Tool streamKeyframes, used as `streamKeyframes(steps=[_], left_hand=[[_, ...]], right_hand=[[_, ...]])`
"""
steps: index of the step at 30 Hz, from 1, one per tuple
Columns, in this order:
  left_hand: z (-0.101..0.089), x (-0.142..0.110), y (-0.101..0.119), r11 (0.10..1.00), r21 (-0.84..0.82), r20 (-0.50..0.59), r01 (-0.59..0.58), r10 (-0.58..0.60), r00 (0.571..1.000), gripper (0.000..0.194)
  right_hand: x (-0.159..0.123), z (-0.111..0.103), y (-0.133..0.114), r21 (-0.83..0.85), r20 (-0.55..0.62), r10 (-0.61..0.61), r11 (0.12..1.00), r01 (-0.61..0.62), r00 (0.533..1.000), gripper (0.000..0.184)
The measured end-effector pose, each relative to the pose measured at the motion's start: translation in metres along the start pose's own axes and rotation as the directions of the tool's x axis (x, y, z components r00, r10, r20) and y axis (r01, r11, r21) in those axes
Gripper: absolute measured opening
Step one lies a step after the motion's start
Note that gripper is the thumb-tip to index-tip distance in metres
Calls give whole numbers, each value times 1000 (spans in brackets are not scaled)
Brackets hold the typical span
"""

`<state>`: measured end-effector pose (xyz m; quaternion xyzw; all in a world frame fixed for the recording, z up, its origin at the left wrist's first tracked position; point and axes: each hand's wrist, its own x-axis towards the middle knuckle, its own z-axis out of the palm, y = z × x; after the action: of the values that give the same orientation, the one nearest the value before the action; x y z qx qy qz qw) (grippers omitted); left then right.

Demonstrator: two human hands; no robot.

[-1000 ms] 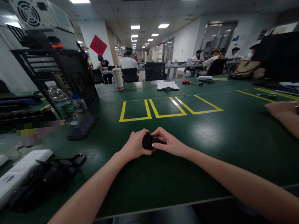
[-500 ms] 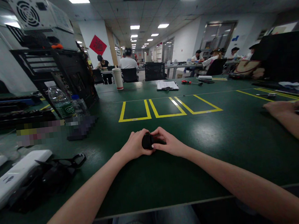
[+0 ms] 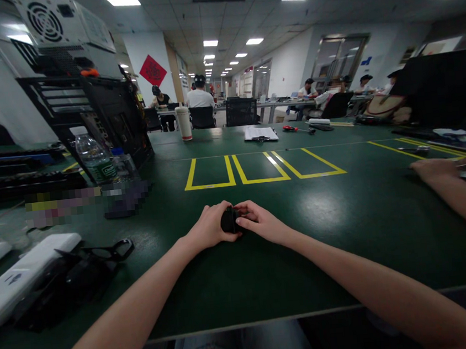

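A small black rounded object [image 3: 228, 221] is between my two hands, low over the green table [image 3: 244, 284]; its exact kind does not show. My left hand [image 3: 208, 226] wraps round it from the left, thumb at the near side and fingers at the far side. From the right, the thumb and fingertips of my right hand [image 3: 261, 221] close on its right edge. Part of the object is covered by my fingers.
Yellow tape outlines [image 3: 263, 180] lie beyond my hands. At left are a white power strip [image 3: 31, 273], black scissors [image 3: 120, 249], a water bottle [image 3: 94, 155] and a computer case [image 3: 114, 120]. Another person's hands [image 3: 436, 170] work at right. A clipboard [image 3: 261, 133] and screwdriver [image 3: 295, 128] lie farther back.
My right thumb and fingers have shifted slightly on the black object's right edge. My left hand stays in place. The other person's hands at right have moved a little.
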<state>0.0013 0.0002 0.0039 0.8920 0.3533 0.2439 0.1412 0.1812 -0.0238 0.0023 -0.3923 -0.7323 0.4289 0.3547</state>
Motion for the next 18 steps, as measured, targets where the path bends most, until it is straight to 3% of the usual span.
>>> streamKeyframes(steps=[7,12,18], left_hand=[[1,0,-2,1000,-16,3,6,-6,1000,50],[-2,0,1,999,-32,19,8,-7,1000,48],[-2,0,2,1000,-18,17,8,-7,1000,49]], right_hand=[[-3,-1,-3,39,55,-63,997,61,997,32],[-2,0,-2,53,40,-29,998,26,999,25],[-1,0,-2,19,22,2,1000,-2,1000,32]])
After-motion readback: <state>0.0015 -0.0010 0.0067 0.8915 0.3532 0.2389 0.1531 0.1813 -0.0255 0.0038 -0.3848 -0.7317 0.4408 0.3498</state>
